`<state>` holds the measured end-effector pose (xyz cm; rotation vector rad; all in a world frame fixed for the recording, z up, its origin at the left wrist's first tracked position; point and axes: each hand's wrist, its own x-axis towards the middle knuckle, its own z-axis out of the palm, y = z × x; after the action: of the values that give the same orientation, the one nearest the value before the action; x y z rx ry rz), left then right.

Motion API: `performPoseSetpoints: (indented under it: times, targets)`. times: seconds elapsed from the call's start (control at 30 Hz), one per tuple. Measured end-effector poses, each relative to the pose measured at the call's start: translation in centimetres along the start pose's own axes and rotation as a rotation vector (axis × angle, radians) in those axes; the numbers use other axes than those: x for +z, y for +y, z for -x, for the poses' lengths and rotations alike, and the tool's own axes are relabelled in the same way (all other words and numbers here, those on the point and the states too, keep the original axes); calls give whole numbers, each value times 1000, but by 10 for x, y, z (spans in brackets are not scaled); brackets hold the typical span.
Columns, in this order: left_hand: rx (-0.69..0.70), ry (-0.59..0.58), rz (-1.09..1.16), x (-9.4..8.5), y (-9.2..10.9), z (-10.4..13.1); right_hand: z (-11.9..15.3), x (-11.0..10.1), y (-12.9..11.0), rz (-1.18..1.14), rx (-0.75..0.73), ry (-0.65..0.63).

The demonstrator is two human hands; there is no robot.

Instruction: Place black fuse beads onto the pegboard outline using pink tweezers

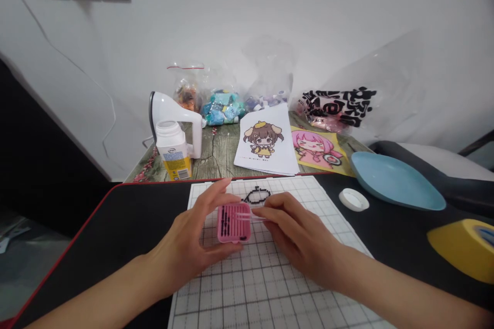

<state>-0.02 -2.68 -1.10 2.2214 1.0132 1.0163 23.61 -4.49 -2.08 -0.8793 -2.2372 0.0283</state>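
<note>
My left hand (193, 234) grips a small pink grooved bead tray (234, 236) by its sides, thumb at the near edge and fingers at the far edge. Black beads stand in rows in the tray's left grooves, and a few lie in its near right corner. In my right hand (299, 229) is a pair of pale, see-through tweezers (257, 217), pinched between thumb and fingers. Their tips lie over the right half of the tray. Beneath both hands is a white gridded pegboard (247, 288). A black bead outline (259, 196) sits on its far part, partly hidden by my hands.
Behind the board lie a printed character sheet (266, 139) and a pink-haired picture (318, 151). A white bottle (172, 149) and a handheld steamer or iron (195, 128) stand left. On the right are a white cap (354, 199), a blue dish (397, 180) and yellow tape (459, 247).
</note>
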Motion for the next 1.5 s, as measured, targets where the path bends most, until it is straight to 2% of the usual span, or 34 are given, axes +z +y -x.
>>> performPoseSetpoints:
  times: [0.33, 0.5, 0.7, 0.9, 1.13, 1.5]
  targets:
    - [-18, -17, 4, 0, 2, -1, 0, 2, 1, 20, -10, -28]
    - [23, -30, -7, 0, 2, -1, 2, 4, 2, 45, -10, -30]
    - [0, -4, -21, -1, 0, -2, 2, 2, 2, 11, -17, 84]
    - [-38, 75, -42, -5, -6, -8, -1, 1, 1, -29, 22, 181]
    - [-68, 118, -54, -6, -10, -11, -1, 0, 0, -18, 64, 173]
    - [-26, 128, -96, -6, -11, -13, -1, 0, -2, -11, 73, 177]
